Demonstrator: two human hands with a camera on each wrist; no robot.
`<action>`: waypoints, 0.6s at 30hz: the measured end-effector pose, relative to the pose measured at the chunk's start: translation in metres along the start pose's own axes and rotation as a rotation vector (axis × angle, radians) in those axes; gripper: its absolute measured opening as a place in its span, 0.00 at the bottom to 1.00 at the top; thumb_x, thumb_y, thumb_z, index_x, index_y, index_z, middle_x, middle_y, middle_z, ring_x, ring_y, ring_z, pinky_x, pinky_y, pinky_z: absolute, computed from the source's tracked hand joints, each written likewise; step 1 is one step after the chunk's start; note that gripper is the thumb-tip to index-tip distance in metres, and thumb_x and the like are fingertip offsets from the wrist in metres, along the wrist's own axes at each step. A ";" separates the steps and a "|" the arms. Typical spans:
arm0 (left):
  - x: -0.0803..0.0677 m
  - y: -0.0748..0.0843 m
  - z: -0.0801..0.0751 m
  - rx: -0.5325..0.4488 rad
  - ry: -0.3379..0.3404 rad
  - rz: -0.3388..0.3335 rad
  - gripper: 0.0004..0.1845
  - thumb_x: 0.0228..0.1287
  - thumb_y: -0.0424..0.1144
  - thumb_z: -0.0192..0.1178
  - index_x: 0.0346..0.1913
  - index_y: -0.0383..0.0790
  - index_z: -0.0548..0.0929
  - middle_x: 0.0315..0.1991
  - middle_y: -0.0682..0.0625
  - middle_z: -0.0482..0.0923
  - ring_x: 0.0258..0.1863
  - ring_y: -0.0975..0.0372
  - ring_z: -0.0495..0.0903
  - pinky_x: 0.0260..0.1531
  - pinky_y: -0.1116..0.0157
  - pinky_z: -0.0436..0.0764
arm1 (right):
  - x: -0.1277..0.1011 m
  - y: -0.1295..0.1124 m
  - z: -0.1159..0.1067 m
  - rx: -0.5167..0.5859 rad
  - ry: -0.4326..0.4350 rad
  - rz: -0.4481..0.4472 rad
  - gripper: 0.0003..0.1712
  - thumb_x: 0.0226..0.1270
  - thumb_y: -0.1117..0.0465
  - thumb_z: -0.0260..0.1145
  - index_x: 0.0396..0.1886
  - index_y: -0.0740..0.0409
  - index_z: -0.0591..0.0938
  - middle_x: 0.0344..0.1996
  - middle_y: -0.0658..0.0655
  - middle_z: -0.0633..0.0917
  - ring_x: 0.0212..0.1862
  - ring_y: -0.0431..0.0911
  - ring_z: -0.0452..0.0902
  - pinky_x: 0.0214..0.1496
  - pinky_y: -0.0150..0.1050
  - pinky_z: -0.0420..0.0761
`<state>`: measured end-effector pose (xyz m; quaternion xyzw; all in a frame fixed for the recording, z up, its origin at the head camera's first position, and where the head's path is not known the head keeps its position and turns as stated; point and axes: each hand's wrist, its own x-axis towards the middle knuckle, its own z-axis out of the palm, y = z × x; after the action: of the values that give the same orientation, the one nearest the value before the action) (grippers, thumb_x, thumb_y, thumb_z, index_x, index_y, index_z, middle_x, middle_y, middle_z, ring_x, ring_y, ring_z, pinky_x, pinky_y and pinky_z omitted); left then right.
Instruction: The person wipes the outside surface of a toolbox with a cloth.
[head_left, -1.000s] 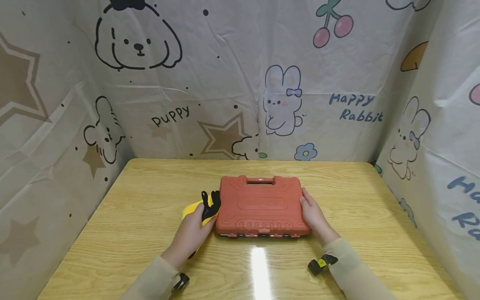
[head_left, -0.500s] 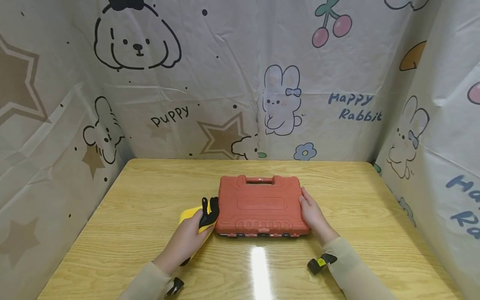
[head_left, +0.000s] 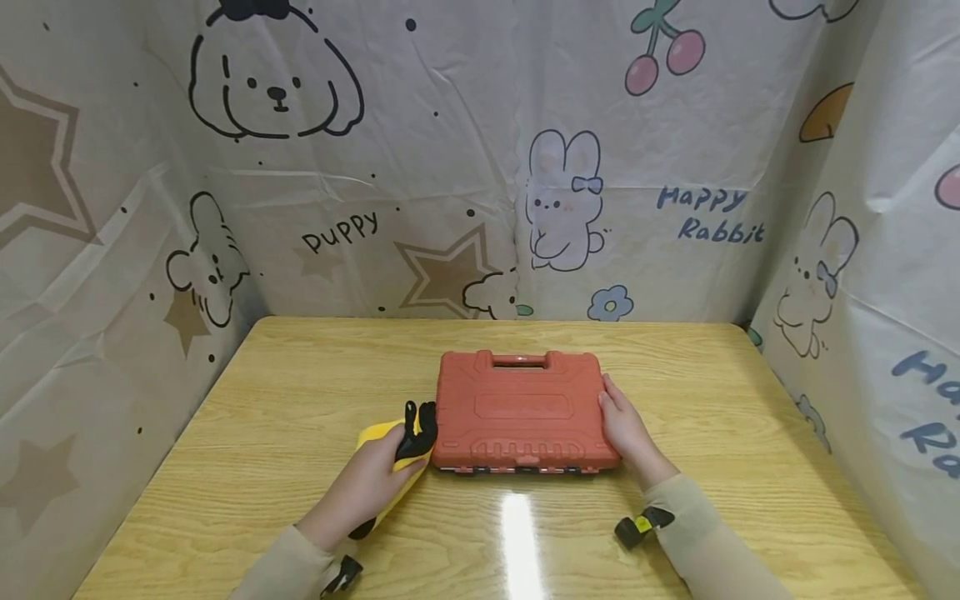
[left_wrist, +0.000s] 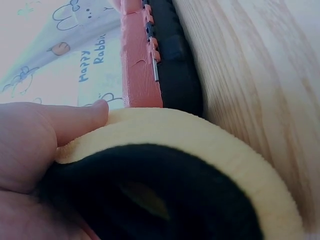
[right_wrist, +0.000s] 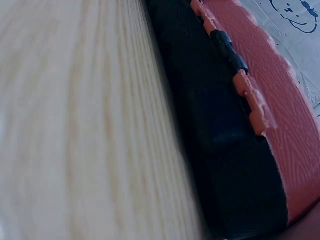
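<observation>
An orange-red tool case lies shut and flat in the middle of the wooden table, its handle slot on the far side. My left hand grips a yellow and black work glove just off the case's near left corner. The left wrist view shows the glove's yellow cuff under my thumb, with the case beyond it. My right hand rests with straight fingers against the case's right side. In the right wrist view, the case's black lower half and red lid fill the frame.
Sheets printed with cartoon puppies and rabbits wall the table at the back and on both sides. A wrist camera is strapped on my right sleeve, and another wrist camera on my left sleeve. Bare tabletop lies around the case.
My left hand has drawn the glove back and a little left, away from the case's left side. The right hand and the case have stayed still.
</observation>
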<state>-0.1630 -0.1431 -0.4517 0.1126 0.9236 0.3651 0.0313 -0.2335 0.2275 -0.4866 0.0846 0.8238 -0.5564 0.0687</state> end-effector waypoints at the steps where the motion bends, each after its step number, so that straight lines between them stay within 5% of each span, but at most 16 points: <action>1: 0.000 0.000 0.000 0.002 -0.004 -0.001 0.20 0.66 0.32 0.70 0.59 0.37 0.79 0.52 0.40 0.88 0.54 0.49 0.87 0.55 0.48 0.85 | 0.000 0.000 0.000 -0.001 0.001 0.000 0.33 0.87 0.56 0.35 0.85 0.59 0.45 0.84 0.62 0.44 0.84 0.60 0.35 0.85 0.57 0.40; 18: -0.002 -0.001 -0.020 -0.031 -0.116 -0.044 0.24 0.69 0.38 0.68 0.65 0.38 0.78 0.57 0.41 0.85 0.56 0.51 0.85 0.56 0.49 0.85 | 0.000 0.002 -0.001 -0.009 -0.005 -0.003 0.33 0.87 0.56 0.35 0.85 0.58 0.44 0.84 0.62 0.44 0.84 0.60 0.36 0.85 0.57 0.41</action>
<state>-0.1641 -0.1574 -0.4382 0.1127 0.9168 0.3713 0.0943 -0.2331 0.2293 -0.4877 0.0817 0.8261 -0.5531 0.0700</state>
